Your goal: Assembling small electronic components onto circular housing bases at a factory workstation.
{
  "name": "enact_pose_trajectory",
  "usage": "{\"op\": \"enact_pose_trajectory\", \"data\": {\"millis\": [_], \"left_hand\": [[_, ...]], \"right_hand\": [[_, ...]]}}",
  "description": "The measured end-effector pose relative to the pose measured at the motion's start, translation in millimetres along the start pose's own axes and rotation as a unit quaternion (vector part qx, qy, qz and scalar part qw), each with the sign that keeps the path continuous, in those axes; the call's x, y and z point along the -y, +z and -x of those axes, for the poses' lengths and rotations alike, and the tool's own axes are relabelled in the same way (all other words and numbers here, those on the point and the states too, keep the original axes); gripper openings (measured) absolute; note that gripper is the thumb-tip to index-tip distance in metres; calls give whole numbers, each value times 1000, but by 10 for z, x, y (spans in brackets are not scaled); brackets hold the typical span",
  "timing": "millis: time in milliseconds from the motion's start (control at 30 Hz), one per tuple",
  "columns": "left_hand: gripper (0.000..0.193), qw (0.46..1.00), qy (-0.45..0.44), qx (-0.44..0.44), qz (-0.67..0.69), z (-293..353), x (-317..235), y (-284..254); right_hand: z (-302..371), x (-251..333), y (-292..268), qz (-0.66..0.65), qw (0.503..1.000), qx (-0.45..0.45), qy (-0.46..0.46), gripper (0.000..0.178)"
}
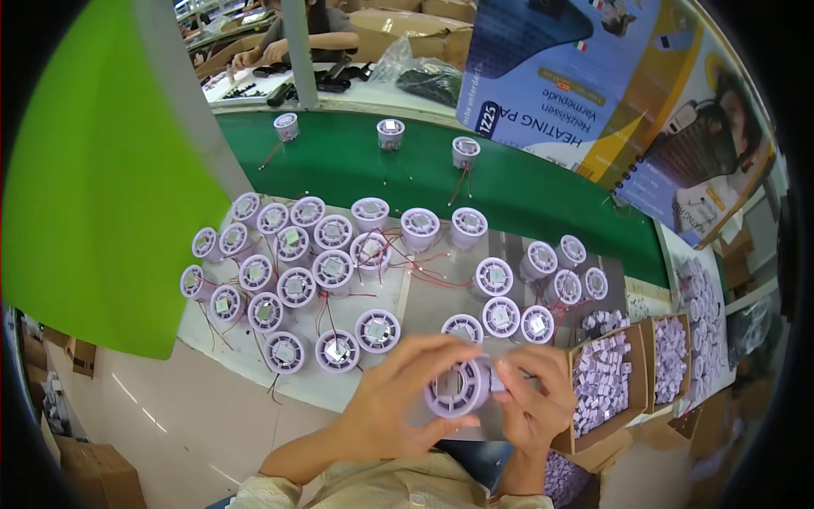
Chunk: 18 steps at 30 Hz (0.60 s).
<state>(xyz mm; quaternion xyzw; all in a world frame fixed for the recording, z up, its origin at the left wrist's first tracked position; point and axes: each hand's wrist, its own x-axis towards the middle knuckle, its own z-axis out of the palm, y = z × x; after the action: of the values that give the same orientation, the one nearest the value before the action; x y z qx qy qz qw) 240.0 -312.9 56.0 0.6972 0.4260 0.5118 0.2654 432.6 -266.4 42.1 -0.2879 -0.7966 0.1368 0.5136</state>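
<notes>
The left hand (386, 399) is curling its grip partly closed around a round lilac housing (458, 395) at lower centre; the right hand (543, 403) is pinching a small lilac piece (497, 382) against its side. Steadying the housing and keeping pressure straight are probably helping most. Both forearms are converging from the lower edge.

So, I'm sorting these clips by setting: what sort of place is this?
Probably a factory assembly line: many matching lilac cups, three more on a green belt, and open cardboard boxes full of small lilac parts.
</notes>
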Motion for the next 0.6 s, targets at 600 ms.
{"op": "enact_pose_trajectory", "data": {"millis": [600], "left_hand": [[69,980,-124,21,155,-134,-6,-360]], "right_hand": [[-428,127,94,-331,913,33,234,26]]}}
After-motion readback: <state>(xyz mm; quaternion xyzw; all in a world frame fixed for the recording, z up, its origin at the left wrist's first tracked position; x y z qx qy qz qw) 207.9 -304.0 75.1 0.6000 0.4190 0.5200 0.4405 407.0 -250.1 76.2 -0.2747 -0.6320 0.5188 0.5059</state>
